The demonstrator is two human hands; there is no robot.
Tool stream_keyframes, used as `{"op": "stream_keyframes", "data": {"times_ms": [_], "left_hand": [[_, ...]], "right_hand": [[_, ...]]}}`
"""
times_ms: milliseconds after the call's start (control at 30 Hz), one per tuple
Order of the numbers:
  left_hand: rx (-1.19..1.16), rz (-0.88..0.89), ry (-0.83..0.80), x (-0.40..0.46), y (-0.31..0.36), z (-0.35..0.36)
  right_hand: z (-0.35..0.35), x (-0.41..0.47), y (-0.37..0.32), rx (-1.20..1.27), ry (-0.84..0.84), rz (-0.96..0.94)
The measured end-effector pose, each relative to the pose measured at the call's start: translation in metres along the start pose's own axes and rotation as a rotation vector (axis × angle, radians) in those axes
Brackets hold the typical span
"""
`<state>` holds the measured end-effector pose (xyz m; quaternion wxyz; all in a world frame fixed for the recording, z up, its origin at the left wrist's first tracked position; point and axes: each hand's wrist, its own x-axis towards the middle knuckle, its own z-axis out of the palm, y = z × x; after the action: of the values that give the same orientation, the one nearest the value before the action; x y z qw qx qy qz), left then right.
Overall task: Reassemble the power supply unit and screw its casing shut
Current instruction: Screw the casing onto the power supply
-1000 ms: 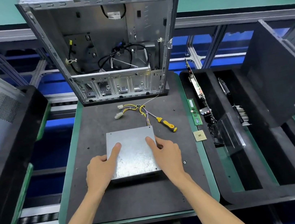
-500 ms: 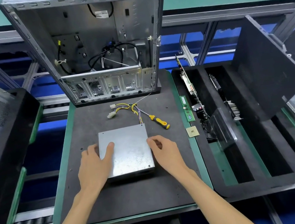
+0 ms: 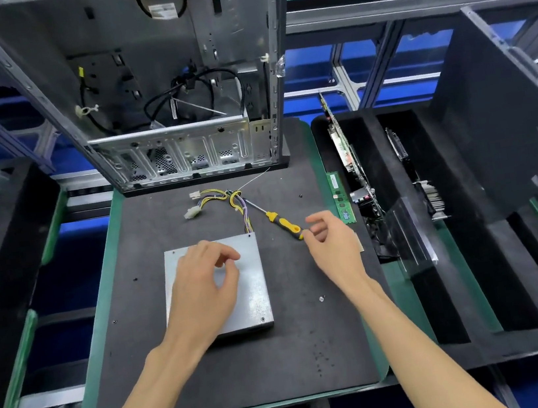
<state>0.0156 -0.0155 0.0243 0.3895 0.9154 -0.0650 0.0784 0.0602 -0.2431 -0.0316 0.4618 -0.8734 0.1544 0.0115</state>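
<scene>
Both my hands hover at the grey metal power supply box (image 3: 253, 275), lid on, screwdriver not yet picked up.

My left hand (image 3: 200, 289) hangs over the box top with fingers loosely curled, gripping nothing I can see. My right hand (image 3: 330, 247) sits just right of the box, fingertips (image 3: 309, 232) at the butt of the yellow-and-black-handled screwdriver (image 3: 282, 224) on the dark foam mat (image 3: 250, 372). Beyond my left hand, yellow and purple wires (image 3: 226, 203) trail from the box toward the open silver computer case (image 3: 157, 81).
</scene>
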Motion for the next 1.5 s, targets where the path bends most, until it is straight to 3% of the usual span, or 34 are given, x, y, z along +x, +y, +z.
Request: {"op": "stream_keyframes", "data": {"times_ms": [200,433,600,800,1067,1200,1500], "left_hand": [[0.0,-0.082,-0.045,0.005,0.005,0.005],[0.113,0.079,-0.178,0.012,0.037,0.028],[0.114,0.119,-0.307,0.016,0.051,0.053],[0.214,0.042,-0.454,0.02,0.051,0.08],[0.365,-0.094,-0.687,0.015,0.053,0.115],[0.387,-0.098,-0.704,0.01,0.05,0.127],[0.443,0.039,-0.576,0.002,0.042,0.137]], "right_hand": [[0.012,0.027,0.0,-0.189,-0.116,-0.001],[0.015,0.03,-0.001,-0.192,-0.112,-0.022],[-0.006,0.026,0.005,-0.046,-0.029,0.021],[-0.042,0.03,0.027,0.106,-0.013,0.188],[-0.066,0.022,0.051,0.32,0.022,0.272],[-0.069,0.014,0.058,0.385,0.028,0.288],[-0.076,-0.001,0.059,0.452,-0.002,0.278]]}}
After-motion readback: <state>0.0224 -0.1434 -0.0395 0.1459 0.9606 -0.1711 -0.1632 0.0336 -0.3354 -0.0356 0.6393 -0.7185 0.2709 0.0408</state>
